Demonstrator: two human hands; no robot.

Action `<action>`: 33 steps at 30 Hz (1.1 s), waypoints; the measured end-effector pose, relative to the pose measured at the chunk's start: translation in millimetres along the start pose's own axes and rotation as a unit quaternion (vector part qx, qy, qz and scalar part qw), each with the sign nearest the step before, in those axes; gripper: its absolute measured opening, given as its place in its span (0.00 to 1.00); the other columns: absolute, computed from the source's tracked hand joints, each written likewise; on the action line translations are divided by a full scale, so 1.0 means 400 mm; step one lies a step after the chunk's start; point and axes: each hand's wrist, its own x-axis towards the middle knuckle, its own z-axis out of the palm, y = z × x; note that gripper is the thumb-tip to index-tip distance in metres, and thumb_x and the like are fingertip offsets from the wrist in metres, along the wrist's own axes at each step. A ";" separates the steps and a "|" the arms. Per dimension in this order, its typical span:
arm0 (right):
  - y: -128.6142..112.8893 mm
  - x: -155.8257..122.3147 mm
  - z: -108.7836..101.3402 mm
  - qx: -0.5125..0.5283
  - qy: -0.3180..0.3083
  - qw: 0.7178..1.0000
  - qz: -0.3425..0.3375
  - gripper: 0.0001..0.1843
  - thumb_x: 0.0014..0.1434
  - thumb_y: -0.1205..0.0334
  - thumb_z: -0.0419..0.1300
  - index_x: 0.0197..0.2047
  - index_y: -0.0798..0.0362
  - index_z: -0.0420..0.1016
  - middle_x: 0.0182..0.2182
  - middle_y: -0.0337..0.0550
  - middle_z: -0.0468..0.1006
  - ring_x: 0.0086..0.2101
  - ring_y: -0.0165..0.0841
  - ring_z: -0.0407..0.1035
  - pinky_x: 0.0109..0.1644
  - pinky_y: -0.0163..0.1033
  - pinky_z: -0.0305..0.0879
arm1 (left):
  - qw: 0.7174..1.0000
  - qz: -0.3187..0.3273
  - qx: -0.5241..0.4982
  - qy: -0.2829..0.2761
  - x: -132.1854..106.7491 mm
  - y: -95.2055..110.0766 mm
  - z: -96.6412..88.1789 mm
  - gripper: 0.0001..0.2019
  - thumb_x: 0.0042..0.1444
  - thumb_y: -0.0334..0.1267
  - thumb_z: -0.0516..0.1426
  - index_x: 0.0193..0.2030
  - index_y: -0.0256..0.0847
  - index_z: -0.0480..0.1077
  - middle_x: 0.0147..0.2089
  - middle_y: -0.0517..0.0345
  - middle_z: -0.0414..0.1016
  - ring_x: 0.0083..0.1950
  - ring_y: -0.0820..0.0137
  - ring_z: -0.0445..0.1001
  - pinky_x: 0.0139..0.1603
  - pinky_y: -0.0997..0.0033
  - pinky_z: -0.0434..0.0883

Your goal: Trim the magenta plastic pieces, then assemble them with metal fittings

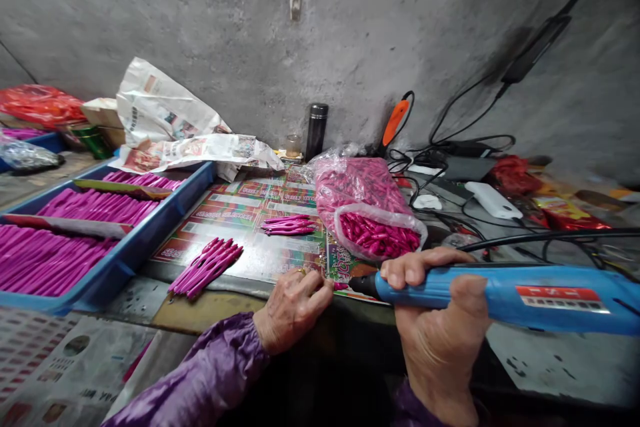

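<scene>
My right hand (440, 340) is wrapped around a blue electric screwdriver (500, 293), which lies level with its black nose pointing left. The fingers of my left hand (295, 303) are closed on a slim magenta plastic stick (341, 286), most of it hidden by the hand. The stick's end pokes out right at the screwdriver's nose; whether they touch I cannot tell. On the printed sheet beyond my hands lie a fanned pile of magenta sticks (206, 269) and a smaller bunch (289, 225). An open clear bag (383, 210) full of magenta pieces sits behind the screwdriver.
A blue tray (127, 247) at left holds rows of magenta sticks parted by card strips. Newspaper (165, 107) lies behind it. A black flask (317, 131) stands against the grey wall. Tangled black cables (440, 213) and a white power strip (493, 200) occupy the right side.
</scene>
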 end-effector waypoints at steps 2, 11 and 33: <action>-0.002 -0.001 0.000 0.002 0.003 1.000 -0.001 0.20 0.57 0.41 0.67 0.34 0.50 0.71 0.21 0.31 0.68 0.22 0.30 0.62 0.30 0.39 0.66 | 1.000 -0.003 -0.007 -0.003 0.000 0.000 -0.002 0.09 0.70 0.28 0.49 0.45 0.35 0.70 0.30 0.58 0.71 0.27 0.70 0.66 0.28 0.70 0.63; -0.003 -0.002 0.005 -0.005 0.004 1.000 -0.008 0.21 0.57 0.40 0.67 0.35 0.50 0.71 0.22 0.32 0.67 0.22 0.31 0.62 0.29 0.39 0.66 | 0.998 -0.034 -0.054 0.011 0.004 0.006 -0.007 0.07 0.70 0.29 0.52 0.38 0.37 0.68 0.29 0.58 0.72 0.29 0.71 0.69 0.31 0.71 0.65; -0.011 -0.005 0.006 0.027 0.024 0.999 0.012 0.25 0.52 0.36 0.69 0.33 0.49 0.70 0.21 0.30 0.66 0.21 0.30 0.62 0.30 0.38 0.66 | 0.997 -0.037 -0.061 0.022 -0.004 0.004 -0.007 0.03 0.68 0.27 0.55 0.45 0.36 0.69 0.33 0.57 0.75 0.31 0.72 0.71 0.34 0.72 0.67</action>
